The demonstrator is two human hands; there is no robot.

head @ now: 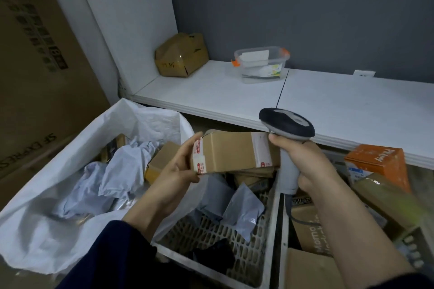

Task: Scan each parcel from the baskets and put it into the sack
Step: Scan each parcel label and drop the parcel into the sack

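My left hand (178, 166) grips the left end of a small brown cardboard parcel (232, 151) sealed with red-and-white tape, held over the basket. My right hand (307, 162) grips the grey handle of a barcode scanner (286, 124), whose dark head sits just above the parcel's right end. The white sack (47, 225) stands open at the left and holds grey mailer bags and brown boxes. Below the parcel, a pale latticed basket (256, 251) holds grey mailer bags and flat boxes. A second basket (415, 244) at the right holds more boxes.
A white shelf (328, 103) runs behind the baskets, carrying a crumpled cardboard box (180, 55) and a clear plastic container (263, 64). A large brown carton (37, 65) stands at the left. An orange box (380, 162) sits at the right under the shelf edge.
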